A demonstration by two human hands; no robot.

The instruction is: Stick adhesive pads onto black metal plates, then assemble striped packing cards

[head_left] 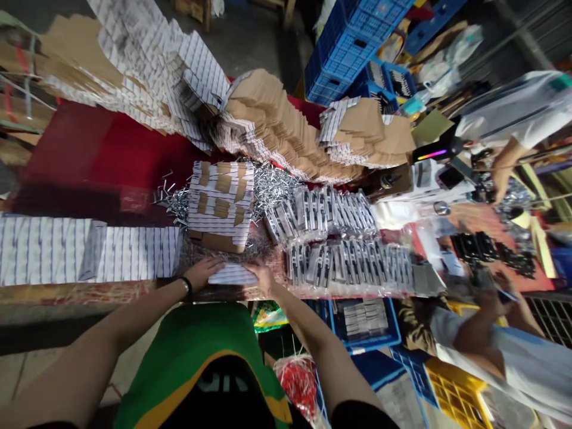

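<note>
striped box (233, 274) lies at the near edge of the counter (120, 149); the left hand (205, 272) has its grip on one end, the right hand (264, 277) on the other, with stacked cartons (218, 225) just beyond.

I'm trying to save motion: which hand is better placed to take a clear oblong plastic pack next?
Right, probably: your right hand touches the right end of the oblong white, striped cardboard box, nearer the plastic packs; your left hand is at the box's left end.
</note>
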